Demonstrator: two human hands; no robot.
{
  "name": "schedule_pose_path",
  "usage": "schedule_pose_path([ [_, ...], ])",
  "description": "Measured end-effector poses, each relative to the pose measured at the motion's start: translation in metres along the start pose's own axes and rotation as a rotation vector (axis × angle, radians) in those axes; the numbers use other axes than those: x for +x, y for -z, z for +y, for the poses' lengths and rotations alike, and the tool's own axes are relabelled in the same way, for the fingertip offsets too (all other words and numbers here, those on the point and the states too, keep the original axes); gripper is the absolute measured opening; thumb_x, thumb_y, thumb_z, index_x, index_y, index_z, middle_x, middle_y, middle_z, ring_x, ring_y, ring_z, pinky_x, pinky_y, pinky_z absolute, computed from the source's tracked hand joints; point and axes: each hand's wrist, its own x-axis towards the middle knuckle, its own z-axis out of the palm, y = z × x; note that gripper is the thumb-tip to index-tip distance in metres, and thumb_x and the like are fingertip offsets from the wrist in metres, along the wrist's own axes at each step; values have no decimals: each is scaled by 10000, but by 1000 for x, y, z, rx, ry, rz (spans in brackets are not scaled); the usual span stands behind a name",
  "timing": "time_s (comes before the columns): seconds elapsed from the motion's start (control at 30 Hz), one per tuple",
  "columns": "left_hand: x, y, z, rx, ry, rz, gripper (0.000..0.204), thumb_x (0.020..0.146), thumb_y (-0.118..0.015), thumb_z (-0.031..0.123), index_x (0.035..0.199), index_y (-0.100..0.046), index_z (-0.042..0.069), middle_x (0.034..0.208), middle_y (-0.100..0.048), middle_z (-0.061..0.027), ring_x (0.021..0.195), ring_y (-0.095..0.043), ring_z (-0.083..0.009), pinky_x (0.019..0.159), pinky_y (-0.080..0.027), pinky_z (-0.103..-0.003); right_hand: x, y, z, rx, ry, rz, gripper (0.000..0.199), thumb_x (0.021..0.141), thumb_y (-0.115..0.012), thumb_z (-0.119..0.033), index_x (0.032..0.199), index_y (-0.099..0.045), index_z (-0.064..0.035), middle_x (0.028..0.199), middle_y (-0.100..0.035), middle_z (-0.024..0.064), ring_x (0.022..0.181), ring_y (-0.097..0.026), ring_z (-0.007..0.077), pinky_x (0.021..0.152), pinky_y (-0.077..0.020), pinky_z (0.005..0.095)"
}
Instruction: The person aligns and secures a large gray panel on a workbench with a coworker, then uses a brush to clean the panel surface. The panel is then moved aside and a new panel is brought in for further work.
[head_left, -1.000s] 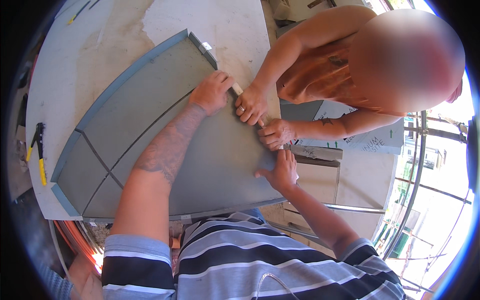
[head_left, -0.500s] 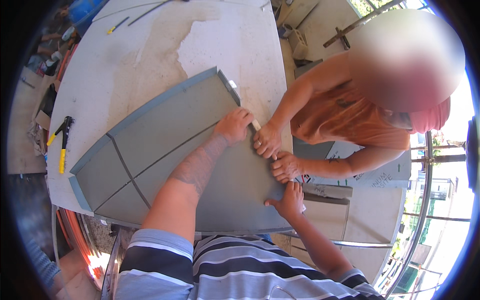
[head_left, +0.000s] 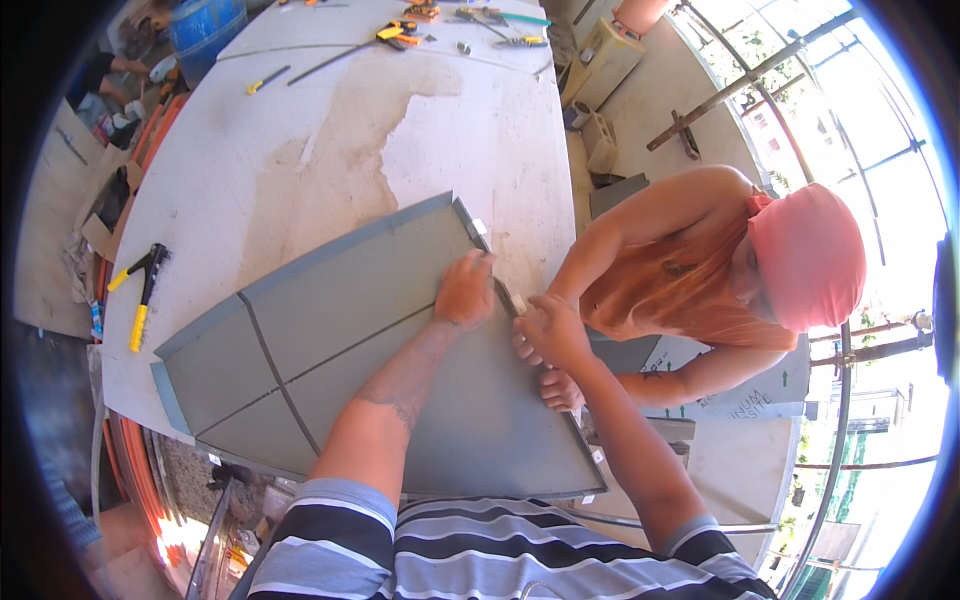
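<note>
A large grey sheet panel [head_left: 440, 400] with turned-up edges lies on the pale table before me. My left hand [head_left: 466, 290] is closed over its right-hand rim, fingers curled at the edge. Farther along that rim, my right hand [head_left: 556, 332] lies across a co-worker's hand; its fingers look curled, but what they grip is hidden. A short pale strip [head_left: 518, 303] shows at the rim beside it. Both of the co-worker's hands, one seen at the panel edge [head_left: 562, 391], are closed on this side too.
A black and yellow hand tool [head_left: 148, 297] lies at the table's left. Several more tools, including a clamp [head_left: 392, 34], are at the far end. The co-worker in an orange shirt [head_left: 670, 285] leans in from the right. A blue drum [head_left: 208, 38] stands far left.
My right hand has left the panel's near right edge and moved farther away, onto the co-worker's hand. My left hand stays on the rim. The view has tilted up, showing more tools.
</note>
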Motion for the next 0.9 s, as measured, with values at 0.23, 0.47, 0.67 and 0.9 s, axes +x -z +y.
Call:
schedule_pose_path([
  [0.23,87,39,-75,149,179,-125,659,915,-608,93,1559,-516,196,1337,-582,-120,1272,-550,-316,1103,-439,-490,91,-65,-30,-247,108,21,844,844,-866,-421,1497,-544,5,1423,-607,190,1345,-530,407,1147,-443,465],
  [0.47,90,44,-81,332,-17,-186,748,950,-572,78,1648,-444,313,1204,-592,-78,1176,-569,-262,1050,-443,-421,122,-67,-53,-263,-156,19,1099,718,-946,-551,1549,-485,1,1451,-586,185,1363,-518,387,1142,-441,486],
  [0.67,90,37,-88,292,-32,-140,593,953,-566,98,1530,-579,236,1193,-598,-95,1155,-579,-271,1025,-449,-426,136,-86,-47,-270,9,17,791,751,-952,-419,1354,-619,-30,1326,-627,131,1279,-553,346,1085,-439,498],
  [0.9,88,34,-89,204,-23,-78,473,941,-593,99,1402,-658,185,1160,-610,-85,1157,-580,-280,1035,-462,-439,130,-98,-34,-212,92,73,657,774,-928,-359,1266,-654,-21,1257,-641,134,1220,-582,355,1053,-434,497],
])
